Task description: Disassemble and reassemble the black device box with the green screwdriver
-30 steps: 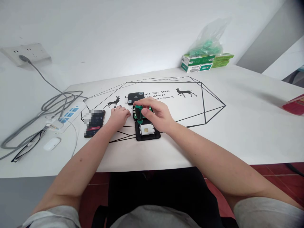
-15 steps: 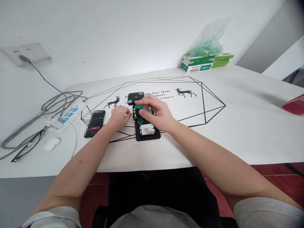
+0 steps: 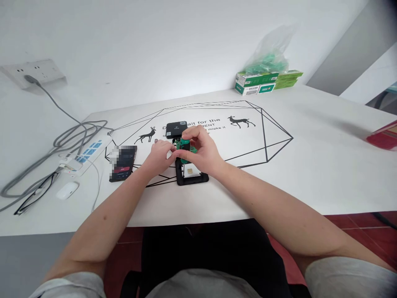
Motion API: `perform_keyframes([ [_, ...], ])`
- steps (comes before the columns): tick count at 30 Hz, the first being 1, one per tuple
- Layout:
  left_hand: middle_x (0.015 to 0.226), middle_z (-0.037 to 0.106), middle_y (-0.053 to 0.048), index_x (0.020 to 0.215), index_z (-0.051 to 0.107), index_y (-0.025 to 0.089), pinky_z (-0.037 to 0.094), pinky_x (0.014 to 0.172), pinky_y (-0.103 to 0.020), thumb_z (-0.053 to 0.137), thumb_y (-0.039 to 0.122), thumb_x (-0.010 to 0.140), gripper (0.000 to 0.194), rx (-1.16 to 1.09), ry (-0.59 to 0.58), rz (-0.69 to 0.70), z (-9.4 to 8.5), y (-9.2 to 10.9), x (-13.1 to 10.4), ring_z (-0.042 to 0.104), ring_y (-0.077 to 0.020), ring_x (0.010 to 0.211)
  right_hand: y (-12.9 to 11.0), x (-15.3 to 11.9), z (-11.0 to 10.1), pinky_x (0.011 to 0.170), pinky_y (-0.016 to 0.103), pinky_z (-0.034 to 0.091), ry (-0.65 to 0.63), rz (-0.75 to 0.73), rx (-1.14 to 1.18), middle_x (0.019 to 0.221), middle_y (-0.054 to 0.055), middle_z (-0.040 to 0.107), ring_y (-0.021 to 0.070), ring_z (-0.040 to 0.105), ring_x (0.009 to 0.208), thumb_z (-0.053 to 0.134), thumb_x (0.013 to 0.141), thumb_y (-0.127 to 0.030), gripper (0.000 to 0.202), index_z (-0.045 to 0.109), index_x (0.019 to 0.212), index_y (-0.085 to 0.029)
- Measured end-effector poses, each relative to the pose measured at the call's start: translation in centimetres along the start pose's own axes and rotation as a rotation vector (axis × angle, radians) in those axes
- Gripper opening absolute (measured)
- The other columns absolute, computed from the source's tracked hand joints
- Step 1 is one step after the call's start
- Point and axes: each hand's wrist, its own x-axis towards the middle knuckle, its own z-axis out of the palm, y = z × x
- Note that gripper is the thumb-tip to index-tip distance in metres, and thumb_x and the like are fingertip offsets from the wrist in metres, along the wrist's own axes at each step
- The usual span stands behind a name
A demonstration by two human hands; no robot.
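Note:
My right hand point(image 3: 204, 152) is wrapped round the green-and-black handle of a screwdriver point(image 3: 185, 145), held over an opened black device. Green circuit board point(image 3: 193, 149) shows beside the handle; the screwdriver's tip is hidden. Close by on the left, my left hand point(image 3: 159, 156) has its fingers drawn together, fingertips by the right thumb and the device's edge. What they pinch, if anything, is hidden. Nearer to me lies the device's black frame point(image 3: 194, 181), with a white plate point(image 3: 188, 170) bearing a gold chip. A flat black cover point(image 3: 176, 129) with small labels rests just beyond the hands.
On the left lie a phone point(image 3: 127, 161), a white power strip point(image 3: 93, 153) with grey cable, glasses point(image 3: 37, 193) and a white earphone case point(image 3: 67, 190). Green-and-white boxes point(image 3: 257, 78) under a plastic bag point(image 3: 268, 54) stand against the wall. A red object point(image 3: 384, 136) sits far right.
The screwdriver handle has gone from tilted to more upright and shifted slightly right. My left hand has moved right, its fingertips now close to my right thumb.

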Motion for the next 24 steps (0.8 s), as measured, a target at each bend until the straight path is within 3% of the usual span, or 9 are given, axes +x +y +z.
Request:
perform_keyframes([
  [5, 0.094, 0.068, -0.007, 0.091, 0.06, 0.023, 0.047, 0.101, -0.05, 0.055, 0.024, 0.1, 0.011, -0.072, -0.009, 0.053, -0.1, 0.2, 0.0, 0.06, -0.0291, 0.101, -0.1, 0.0, 0.2, 0.064, 0.029, 0.046, 0.073, 0.099, -0.058, 0.092, -0.003, 0.057, 0.0137, 0.052, 0.079, 0.092, 0.074, -0.035, 0.046, 0.055, 0.1, -0.028],
  [10, 0.106, 0.071, -0.008, 0.102, 0.064, 0.023, 0.051, 0.1, -0.048, 0.054, 0.018, 0.096, 0.012, -0.157, -0.039, 0.122, -0.5, 0.8, -0.1, 0.061, -0.0286, 0.104, -0.1, 0.2, -0.2, 0.07, 0.033, 0.055, -0.117, 0.033, -0.095, 0.111, 0.002, 0.063, 0.0151, 0.06, 0.083, 0.078, 0.081, -0.026, 0.047, 0.06, 0.124, -0.029],
  [17, 0.099, 0.071, -0.007, 0.092, 0.062, 0.024, 0.053, 0.098, -0.045, 0.055, 0.027, 0.102, 0.013, -0.262, -0.093, 0.199, -0.9, 1.4, -0.6, 0.061, -0.0264, 0.102, 0.6, 1.7, -2.6, 0.068, 0.034, 0.058, 0.189, -0.02, -0.125, 0.118, 0.004, 0.059, 0.0181, 0.06, 0.089, 0.077, 0.091, -0.039, 0.05, 0.052, 0.135, -0.035],
  [24, 0.098, 0.071, -0.006, 0.089, 0.06, 0.024, 0.054, 0.096, -0.044, 0.059, 0.028, 0.102, 0.013, -0.295, -0.058, 0.193, -0.7, 2.3, -0.7, 0.062, -0.0255, 0.101, 0.7, 1.5, -2.4, 0.068, 0.032, 0.058, 0.133, -0.044, -0.147, 0.122, 0.004, 0.061, 0.0155, 0.06, 0.087, 0.075, 0.091, -0.033, 0.047, 0.054, 0.133, -0.033],
])
